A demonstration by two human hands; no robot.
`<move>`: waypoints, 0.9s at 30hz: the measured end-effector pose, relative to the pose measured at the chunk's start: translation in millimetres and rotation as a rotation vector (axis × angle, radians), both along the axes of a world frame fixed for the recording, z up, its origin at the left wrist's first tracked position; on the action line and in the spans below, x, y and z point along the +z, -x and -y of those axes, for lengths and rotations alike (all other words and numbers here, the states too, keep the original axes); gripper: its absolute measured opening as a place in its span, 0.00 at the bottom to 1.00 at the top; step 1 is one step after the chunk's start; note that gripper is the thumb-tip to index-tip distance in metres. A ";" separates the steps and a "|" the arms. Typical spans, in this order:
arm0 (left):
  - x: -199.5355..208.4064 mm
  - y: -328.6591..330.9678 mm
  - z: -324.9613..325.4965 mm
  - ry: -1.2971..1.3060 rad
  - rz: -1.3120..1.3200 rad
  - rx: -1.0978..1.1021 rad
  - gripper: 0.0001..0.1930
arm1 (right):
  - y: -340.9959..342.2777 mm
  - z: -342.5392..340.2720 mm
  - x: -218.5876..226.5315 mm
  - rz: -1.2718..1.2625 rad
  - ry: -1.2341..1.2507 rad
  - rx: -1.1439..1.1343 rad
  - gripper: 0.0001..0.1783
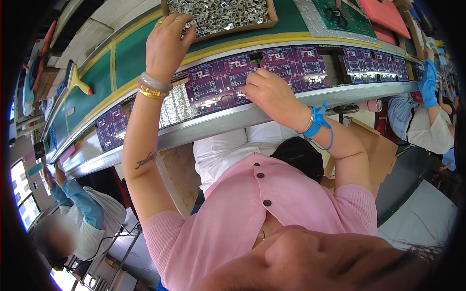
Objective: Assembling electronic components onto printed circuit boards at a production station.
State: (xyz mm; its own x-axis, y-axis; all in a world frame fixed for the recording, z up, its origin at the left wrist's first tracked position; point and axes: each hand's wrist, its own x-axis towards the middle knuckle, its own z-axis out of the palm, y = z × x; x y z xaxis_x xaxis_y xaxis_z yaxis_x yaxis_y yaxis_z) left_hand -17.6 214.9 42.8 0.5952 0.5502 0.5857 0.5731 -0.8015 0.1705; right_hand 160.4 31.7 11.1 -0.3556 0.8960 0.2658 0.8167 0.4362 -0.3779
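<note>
Splitting your attention between two spots could be the main trouble here: with your left hand [169,41] at the heaped metal parts [225,17] and your right hand [269,92] over the purple circuit boards [303,68], a part might be set down crooked or missed. The parts lie loose and tangled, so more than one could come up at a time, and a stray one could drop onto the boards. The bracelets [154,86] on your left wrist hang close over the line and might knock something seated there. On your right wrist, the loose loop of the blue strap [318,122] could snag on the grey metal rail [340,93] if your forearm dips.

The boards run in a row across the middle of the frame, directly under and around your right fingertips; your left forearm crosses above the row farther left. The box [245,33] of parts sits at the top centre on the green bench [133,54], its left edge beside your left hand. Your left fingers are curled, with thumb and fingertips near the parts; your right fingertips are drawn together. Whether either hand grips a part, you cannot tell from this view.
</note>
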 end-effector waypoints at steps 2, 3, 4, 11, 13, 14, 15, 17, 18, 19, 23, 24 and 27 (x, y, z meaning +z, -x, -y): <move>6.3 3.0 11.2 0.065 -0.002 -0.030 0.08 | 0.5 1.6 0.5 0.041 0.003 0.001 0.09; 5.6 6.7 17.2 0.066 -0.001 -0.030 0.08 | -2.1 1.8 1.6 0.043 0.004 0.001 0.09; 4.4 13.1 24.8 0.169 0.056 -0.063 0.07 | -6.4 1.0 5.1 0.020 0.026 0.040 0.09; 3.0 49.0 79.6 0.861 0.139 -0.082 0.09 | -35.6 -75.8 29.6 -0.070 -0.277 -0.142 0.06; -2.4 57.3 89.1 0.895 0.137 -0.094 0.09 | -42.7 -100.7 35.1 -0.028 -0.324 -0.157 0.06; -5.3 62.2 94.1 0.933 0.138 -0.098 0.09 | -43.3 -110.1 41.4 -0.001 -0.260 -0.124 0.06; -7.6 65.1 98.9 0.973 0.146 -0.093 0.09 | -43.9 -116.5 43.8 0.027 -0.196 -0.093 0.06; -10.7 68.6 108.5 0.927 0.120 -0.075 0.09 | -42.0 -124.3 40.6 0.051 -0.183 -0.088 0.06; -11.1 68.2 111.7 0.883 0.094 -0.068 0.09 | -41.0 -126.1 39.4 0.081 -0.168 -0.093 0.06; -9.7 67.3 114.8 0.786 0.041 -0.073 0.08 | -39.4 -126.3 40.3 0.077 -0.166 -0.086 0.06; -15.0 64.5 116.7 0.646 -0.012 -0.115 0.07 | -37.5 -128.0 44.8 0.113 -0.132 -0.058 0.06; -16.2 64.5 116.7 0.620 -0.018 -0.124 0.07 | -37.5 -128.8 44.3 0.114 -0.120 -0.043 0.06; -19.6 62.2 114.6 0.582 -0.028 -0.151 0.08 | -41.1 -132.5 40.6 0.107 -0.095 -0.041 0.06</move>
